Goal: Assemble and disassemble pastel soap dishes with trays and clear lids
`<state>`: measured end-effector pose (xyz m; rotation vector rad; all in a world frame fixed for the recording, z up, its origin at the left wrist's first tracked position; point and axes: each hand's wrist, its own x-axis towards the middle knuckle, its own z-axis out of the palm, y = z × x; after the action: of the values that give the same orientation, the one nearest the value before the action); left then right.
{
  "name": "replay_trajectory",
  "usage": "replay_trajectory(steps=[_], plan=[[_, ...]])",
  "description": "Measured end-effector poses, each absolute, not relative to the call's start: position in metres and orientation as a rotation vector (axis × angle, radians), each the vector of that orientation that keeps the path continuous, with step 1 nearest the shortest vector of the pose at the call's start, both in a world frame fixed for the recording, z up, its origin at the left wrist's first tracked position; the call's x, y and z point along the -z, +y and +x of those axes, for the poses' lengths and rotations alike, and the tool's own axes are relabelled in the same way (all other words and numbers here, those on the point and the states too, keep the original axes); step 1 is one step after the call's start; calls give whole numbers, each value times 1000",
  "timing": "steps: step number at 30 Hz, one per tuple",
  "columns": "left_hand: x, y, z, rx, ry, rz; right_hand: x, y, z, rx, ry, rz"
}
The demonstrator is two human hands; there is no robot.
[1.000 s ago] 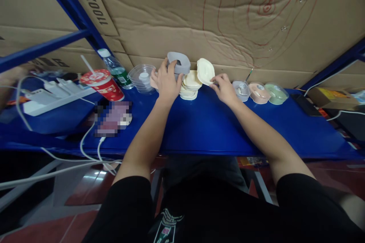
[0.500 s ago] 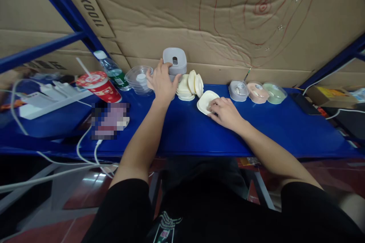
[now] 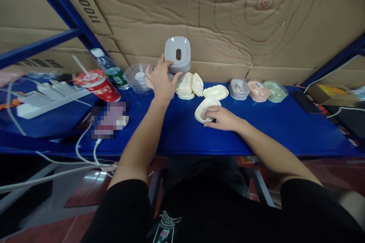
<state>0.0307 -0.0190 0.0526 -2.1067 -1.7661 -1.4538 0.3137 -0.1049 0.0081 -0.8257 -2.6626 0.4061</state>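
My left hand [image 3: 163, 79] is curled with thumb and fingers against a stack of grey rounded-square pieces [image 3: 177, 51], the top one having an oval hole in its middle. More grey pieces beneath are partly hidden by the hand. My right hand [image 3: 222, 117] has its fingertips down in a shallow cream dish [image 3: 201, 112], gripping its right side. Behind that dish lies a loose cream piece [image 3: 216, 92] with a raised rim. A pile of cream pieces [image 3: 185, 87] stands beside the grey stack, and another cream piece [image 3: 197, 84] leans on it.
Clear plastic bowls [image 3: 138, 79] are left of my left hand, near a red paper cup [image 3: 98, 86] and a water bottle [image 3: 112, 70]. Grey [image 3: 238, 89], pink [image 3: 257, 91] and green [image 3: 275, 92] lidded containers line the back right. A power strip [image 3: 51, 100] and cables occupy the left.
The cream dish under my right hand has come slightly nearer to me, and a separate cream piece now shows behind it. The grey stack at my left hand is tilted up slightly more.
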Motion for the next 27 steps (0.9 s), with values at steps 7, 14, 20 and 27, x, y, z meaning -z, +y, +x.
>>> replay_trajectory(steps=[7,14,20,27], plan=[[-51,-38,29,1367,-1520,-2479,-14,-93,330,-545,-1993,-1085],[-46,-63,43,1089,-1145,-3227,-11,-60,358,-834,-1647,-1357],[-36,-60,50,673,-1129,-3311,7,-58,353,-605,-2026,-1383],[-28,-63,52,340,-1314,-3406,0,-66,350,-602,-2093,-1455]])
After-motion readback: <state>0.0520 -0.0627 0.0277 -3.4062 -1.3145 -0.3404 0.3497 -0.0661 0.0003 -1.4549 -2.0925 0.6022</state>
